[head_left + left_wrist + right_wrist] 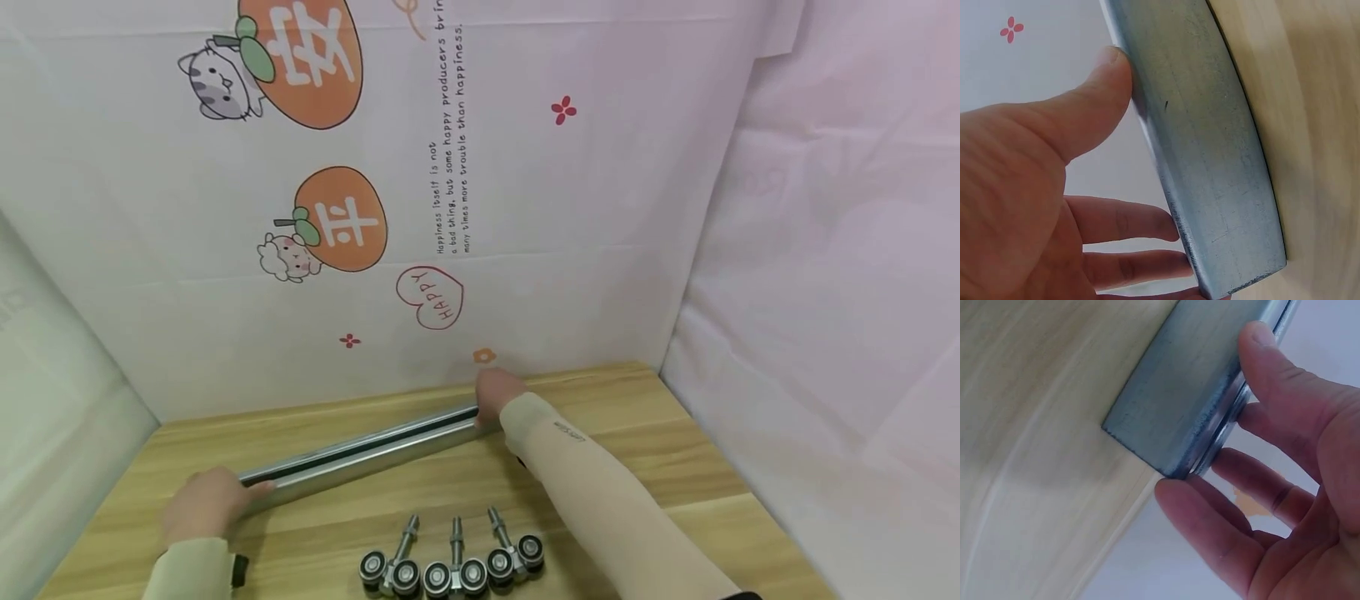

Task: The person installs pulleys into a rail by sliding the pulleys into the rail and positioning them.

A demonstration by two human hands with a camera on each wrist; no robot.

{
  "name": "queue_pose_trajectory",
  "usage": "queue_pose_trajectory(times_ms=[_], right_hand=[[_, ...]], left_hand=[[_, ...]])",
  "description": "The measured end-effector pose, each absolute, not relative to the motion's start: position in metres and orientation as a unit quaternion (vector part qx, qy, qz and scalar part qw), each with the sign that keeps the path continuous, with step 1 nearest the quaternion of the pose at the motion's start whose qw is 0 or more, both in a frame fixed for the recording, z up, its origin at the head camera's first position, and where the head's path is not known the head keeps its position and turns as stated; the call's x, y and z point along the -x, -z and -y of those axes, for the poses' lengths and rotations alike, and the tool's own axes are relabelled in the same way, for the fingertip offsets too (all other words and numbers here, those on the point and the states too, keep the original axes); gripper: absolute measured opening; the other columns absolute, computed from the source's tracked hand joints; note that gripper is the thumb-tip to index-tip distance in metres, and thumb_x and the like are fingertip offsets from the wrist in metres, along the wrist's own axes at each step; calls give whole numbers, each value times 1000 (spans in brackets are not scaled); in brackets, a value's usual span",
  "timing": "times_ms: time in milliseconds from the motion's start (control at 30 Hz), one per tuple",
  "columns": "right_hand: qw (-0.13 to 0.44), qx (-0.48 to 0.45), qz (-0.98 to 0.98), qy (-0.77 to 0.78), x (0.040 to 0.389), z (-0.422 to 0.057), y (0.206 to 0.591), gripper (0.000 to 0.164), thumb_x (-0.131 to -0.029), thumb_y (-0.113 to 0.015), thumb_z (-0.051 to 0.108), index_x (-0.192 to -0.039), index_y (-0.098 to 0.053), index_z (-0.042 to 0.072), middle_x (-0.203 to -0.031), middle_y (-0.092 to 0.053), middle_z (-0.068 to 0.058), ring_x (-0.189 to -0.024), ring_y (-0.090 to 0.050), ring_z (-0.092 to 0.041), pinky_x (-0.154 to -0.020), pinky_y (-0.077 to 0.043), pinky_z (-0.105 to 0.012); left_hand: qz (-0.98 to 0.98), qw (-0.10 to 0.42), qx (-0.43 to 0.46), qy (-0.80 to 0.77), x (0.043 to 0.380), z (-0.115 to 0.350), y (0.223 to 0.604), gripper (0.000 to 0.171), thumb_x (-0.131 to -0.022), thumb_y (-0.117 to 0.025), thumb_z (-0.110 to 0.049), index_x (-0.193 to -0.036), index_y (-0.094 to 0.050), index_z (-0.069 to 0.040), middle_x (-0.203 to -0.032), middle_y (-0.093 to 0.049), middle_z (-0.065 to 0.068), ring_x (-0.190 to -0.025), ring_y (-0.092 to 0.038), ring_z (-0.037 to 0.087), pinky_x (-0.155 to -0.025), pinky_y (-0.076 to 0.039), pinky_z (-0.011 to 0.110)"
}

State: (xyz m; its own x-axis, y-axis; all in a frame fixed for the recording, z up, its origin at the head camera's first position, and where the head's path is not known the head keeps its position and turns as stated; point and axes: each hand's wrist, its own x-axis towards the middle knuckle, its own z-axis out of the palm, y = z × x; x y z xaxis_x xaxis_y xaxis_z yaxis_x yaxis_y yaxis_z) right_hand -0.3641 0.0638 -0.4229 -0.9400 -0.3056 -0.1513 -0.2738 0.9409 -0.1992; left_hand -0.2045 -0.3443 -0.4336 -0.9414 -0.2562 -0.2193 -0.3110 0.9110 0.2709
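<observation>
A long silver metal rail with a dark slot along its top [367, 450] lies slantwise on the wooden table, its right end farther back. My left hand [204, 504] holds its left end; in the left wrist view the thumb and fingers lie along the upper edge of the rail [1210, 150]. At the other end, my right hand [498, 393] grips the rail [1179, 394], thumb on the near side and fingers around the end and far edge. Nearer to me sit three roller hangers with threaded bolts: left [392, 570], middle [456, 573] and right [513, 558].
The wood-grain table [637, 467] meets a white printed sheet [540, 250] behind the rail. Another white sheet [840, 292] hangs along the right side, and one [52, 375] along the left. The right forearm [607, 500] passes over the table, right of the roller hangers.
</observation>
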Motion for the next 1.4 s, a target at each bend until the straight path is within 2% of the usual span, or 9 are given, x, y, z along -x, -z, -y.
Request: queue_pose_trajectory(times_ms=[300,433,600,733,833,933,1067,1400], right_hand=[[81,137,-983,93,354,-82,424,31,-69,-92,33,-72,-66,17,-73,-62,7,-74,-60,-14,-76,-54,-34],[75,144,-983,82,350,-89,428,32,-68,-93,34,-69,-66,18,-69,-61,8,-71,-58,-14,-71,-53,-33],[71,149,-982,90,345,-95,432,32,-66,-94,32,-67,-65,18,-66,-60,8,-66,-57,-13,-65,-52,-31],[70,146,-981,107,340,-101,432,33,-65,-95,31,-66,-65,17,-67,-60,7,-64,-57,-13,-61,-51,-32],[69,151,-981,104,335,-105,433,34,-66,-94,32,-65,-64,17,-66,-59,7,-64,-56,-13,-61,-51,-32],[66,160,-980,97,329,-109,435,35,-67,-93,33,-63,-63,17,-65,-59,7,-62,-56,-12,-60,-50,-32],[64,167,-978,104,324,-114,437,36,-67,-93,33,-60,-62,16,-61,-59,7,-58,-55,-12,-57,-50,-31],[47,181,-977,98,310,-127,442,37,-67,-93,36,-59,-62,17,-59,-57,8,-57,-53,-13,-55,-48,-31]], left_hand=[[-977,85,123,-155,211,337,433,79,-78,-63,-78,-83,-68,0,-86,-59,22,-73,-50,30,-56,-46,44],[-977,88,118,-154,210,333,432,76,-77,-64,-78,-79,-66,-2,-81,-58,15,-70,-49,28,-55,-45,43],[-977,85,118,-153,207,328,431,80,-75,-63,-80,-81,-66,-1,-81,-60,17,-69,-50,27,-54,-46,44],[-977,89,118,-152,205,325,430,81,-72,-61,-84,-76,-63,-4,-79,-60,13,-67,-49,26,-53,-45,43],[-977,94,116,-153,203,322,428,83,-70,-61,-86,-77,-63,-3,-80,-62,14,-66,-49,25,-52,-45,42],[-977,104,111,-151,202,320,428,91,-70,-60,-86,-85,-66,4,-87,-63,25,-68,-52,27,-53,-47,43],[-977,114,108,-144,201,319,429,99,-73,-59,-84,-96,-66,11,-101,-59,39,-70,-53,30,-54,-49,45],[-980,110,101,-135,202,314,430,98,-71,-61,-85,-93,-67,10,-103,-56,41,-72,-52,30,-55,-48,45]])
